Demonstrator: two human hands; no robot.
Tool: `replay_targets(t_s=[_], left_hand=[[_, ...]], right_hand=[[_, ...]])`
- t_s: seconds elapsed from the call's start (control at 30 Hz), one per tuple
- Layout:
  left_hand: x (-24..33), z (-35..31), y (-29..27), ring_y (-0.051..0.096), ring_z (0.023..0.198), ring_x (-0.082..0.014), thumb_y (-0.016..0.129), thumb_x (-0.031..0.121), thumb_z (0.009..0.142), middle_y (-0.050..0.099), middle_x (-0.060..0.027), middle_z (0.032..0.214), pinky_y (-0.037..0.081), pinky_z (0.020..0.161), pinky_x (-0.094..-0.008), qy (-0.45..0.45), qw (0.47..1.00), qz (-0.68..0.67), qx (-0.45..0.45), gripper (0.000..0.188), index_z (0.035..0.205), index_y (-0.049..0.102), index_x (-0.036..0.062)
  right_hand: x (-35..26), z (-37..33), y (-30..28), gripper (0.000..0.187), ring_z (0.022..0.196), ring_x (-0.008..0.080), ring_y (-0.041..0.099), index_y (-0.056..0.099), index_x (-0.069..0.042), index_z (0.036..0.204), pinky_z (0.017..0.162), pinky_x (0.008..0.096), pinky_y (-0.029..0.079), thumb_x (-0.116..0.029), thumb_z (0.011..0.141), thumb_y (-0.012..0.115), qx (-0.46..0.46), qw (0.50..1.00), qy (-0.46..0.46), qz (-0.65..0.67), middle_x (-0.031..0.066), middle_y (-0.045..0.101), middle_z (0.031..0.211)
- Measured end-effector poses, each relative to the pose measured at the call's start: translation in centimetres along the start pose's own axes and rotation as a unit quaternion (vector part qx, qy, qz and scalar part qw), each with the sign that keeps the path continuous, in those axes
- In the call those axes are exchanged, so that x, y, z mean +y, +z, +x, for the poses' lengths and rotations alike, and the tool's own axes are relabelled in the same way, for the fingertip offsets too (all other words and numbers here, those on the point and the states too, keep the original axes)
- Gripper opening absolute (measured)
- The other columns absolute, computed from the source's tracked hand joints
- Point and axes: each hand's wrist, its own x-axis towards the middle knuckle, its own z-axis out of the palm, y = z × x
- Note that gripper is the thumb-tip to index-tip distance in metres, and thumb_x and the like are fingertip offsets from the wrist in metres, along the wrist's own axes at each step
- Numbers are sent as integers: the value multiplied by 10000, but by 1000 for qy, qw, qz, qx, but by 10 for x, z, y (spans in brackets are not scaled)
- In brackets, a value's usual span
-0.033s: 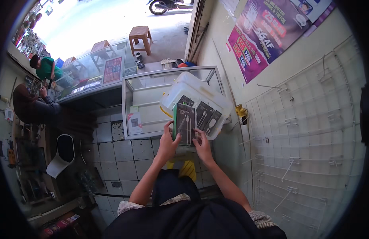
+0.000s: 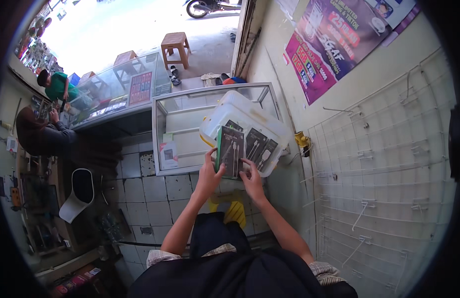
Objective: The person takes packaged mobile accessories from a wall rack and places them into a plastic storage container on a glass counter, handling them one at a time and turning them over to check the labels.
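A black cable box with green sides (image 2: pixel 232 153) and pictures of cables on its front is held up in front of me. The fingers of my left hand (image 2: pixel 208 174) are closed on its left edge. At its lower right side, my right hand (image 2: pixel 252 180) grips it with thumb and fingers. Behind it, a translucent plastic tub (image 2: pixel 240 107) with a yellow clip rests tilted on a glass display case (image 2: pixel 169 134). Several similar dark cable packs (image 2: pixel 262 149) lie in the tub, partly covered by the held box.
A small white box (image 2: pixel 169 154) shows at the display case's left. Wire racks with hooks (image 2: pixel 369 198) cover the right wall. To the left stand a longer glass counter (image 2: pixel 108 94), two people and a white chair (image 2: pixel 77 198). A yellow object (image 2: pixel 235 213) is below my hands.
The held box has tipped back slightly, its lower edge a little higher. My view has shifted slightly; both hands keep their hold.
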Motion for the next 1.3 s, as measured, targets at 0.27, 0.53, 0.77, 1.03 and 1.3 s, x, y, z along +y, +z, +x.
replay_targets(t_s=[0.27,0.53,0.77,1.03,1.3], left_hand=[[-85,168,28,515,902,-396,530,146,810,552,-245,952,412,770,-433,133,969,209,-7,394,1170,422,26],[-140,228,64,563,850,-393,495,97,796,583,-233,881,446,722,-464,-36,930,333,-153,373,1150,393,44],[-149,229,73,572,894,-375,470,116,774,588,-216,934,462,734,-463,-90,878,435,-179,352,1115,407,53],[-72,148,59,524,932,-329,555,177,782,566,-149,1008,419,790,-404,114,955,271,-28,372,1124,459,66],[71,14,76,560,877,-270,521,63,793,599,-107,898,429,763,-340,287,944,-41,-158,153,933,577,43]], right_hand=[[87,132,45,450,951,256,551,408,-58,1203,775,327,424,-81,766,511,70,996,50,-11,182,551,1036],[134,183,62,533,1056,276,488,395,51,1221,869,308,364,-25,702,495,-15,967,252,-28,193,501,1155],[134,194,66,501,1030,271,506,448,69,1175,849,322,379,10,678,437,-34,948,314,-38,197,524,1123],[35,120,-6,362,988,140,497,480,28,1168,814,240,377,-46,816,441,-82,975,172,115,108,536,1097],[-48,-54,-128,305,1065,184,489,495,-27,1150,882,279,390,-95,855,462,49,999,-1,-12,131,467,1198]])
